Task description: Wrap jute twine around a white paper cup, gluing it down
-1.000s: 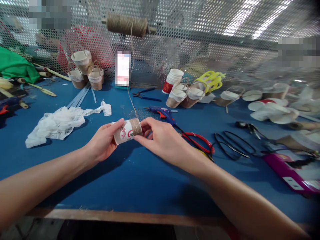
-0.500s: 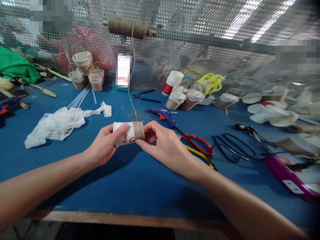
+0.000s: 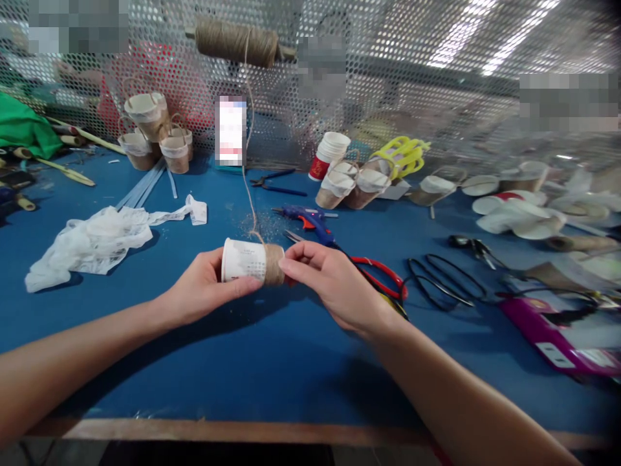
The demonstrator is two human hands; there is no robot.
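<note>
Between left hand (image 3: 196, 288) and right hand (image 3: 334, 281), paper cup (image 3: 245, 259) with twine (image 3: 274, 266).

Small handicraft workshop

A blue worktop (image 3: 242, 362) carries a glue gun (image 3: 313, 218), pliers (image 3: 259, 183), a heap of white lace (image 3: 99, 241) and small baskets with looped handles (image 3: 175, 159); behind it stands a perforated metal screen (image 3: 388, 81), with a spool of twine (image 3: 230, 43) high in front.

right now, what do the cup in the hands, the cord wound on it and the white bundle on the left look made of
Cup: probably paper, smooth and white with printing on its side.
Cord: likely jute or similar fibre, matte brown.
White bundle: seems thin lace or gauze, from its soft crumples; cotton or synthetic, I can't tell.
</note>
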